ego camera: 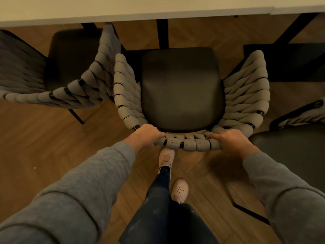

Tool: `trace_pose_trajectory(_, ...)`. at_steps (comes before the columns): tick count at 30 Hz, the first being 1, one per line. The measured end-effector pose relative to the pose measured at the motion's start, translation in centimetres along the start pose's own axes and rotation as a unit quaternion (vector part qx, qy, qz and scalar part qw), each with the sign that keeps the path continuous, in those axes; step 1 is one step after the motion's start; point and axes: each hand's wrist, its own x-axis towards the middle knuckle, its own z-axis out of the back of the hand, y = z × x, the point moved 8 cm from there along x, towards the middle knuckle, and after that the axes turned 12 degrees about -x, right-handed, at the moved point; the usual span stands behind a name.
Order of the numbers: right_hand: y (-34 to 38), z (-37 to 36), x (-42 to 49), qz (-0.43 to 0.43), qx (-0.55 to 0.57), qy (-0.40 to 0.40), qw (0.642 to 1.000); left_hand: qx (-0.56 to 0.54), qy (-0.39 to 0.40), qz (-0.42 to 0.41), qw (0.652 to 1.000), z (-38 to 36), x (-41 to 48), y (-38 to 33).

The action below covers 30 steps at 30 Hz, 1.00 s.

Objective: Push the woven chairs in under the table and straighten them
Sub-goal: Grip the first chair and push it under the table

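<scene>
Herringbone wood floor (pixel 44 147) fills the view, and a white table (pixel 123 7) is seen along the far side, with a dark leg (pixel 162 32) below its near edge.

At the left, the left chair (pixel 98 76) is turned at an angle to the table. Its dark seat is partly hidden under the table's near edge, and its woven side lies just beside the middle chair (pixel 181 88); whether the two touch cannot be told.

The middle chair is set facing the table, roughly square to it. Its whole seat is still seen on the near side of the table's edge, with the woven sides flaring out left and right.

Its back rail (pixel 188 143) is gripped at both ends. The left hand (pixel 147 136) is curled round the rail's left end, knuckles up. The right hand (pixel 230 140) is wrapped over the right end, with the fingers laid along the top of the weave. Grey sleeves (pixel 88 182) cover both arms.

Two pale shoes (pixel 166 158) are planted on the floor just behind the rail, the left one ahead.

At the right edge, part of the right chair (pixel 299 150) is seen, near the middle chair, its seat clear of the table.
</scene>
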Motion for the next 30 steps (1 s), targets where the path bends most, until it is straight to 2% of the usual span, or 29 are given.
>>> trace_pose_trajectory(8, -0.2, 1.4, 3.2, -0.008, 0.005, -0.032, 0.999, 0.034, 0.0, 0.0, 0.999, 2.0, 1.0, 3.5)
trace_pose_trajectory(30, -3.7, 7.9, 12.3, -0.01, -0.009, -0.033, 0.999, -0.013, -0.018, 0.035, 0.999, 6.3, 5.9, 12.4)
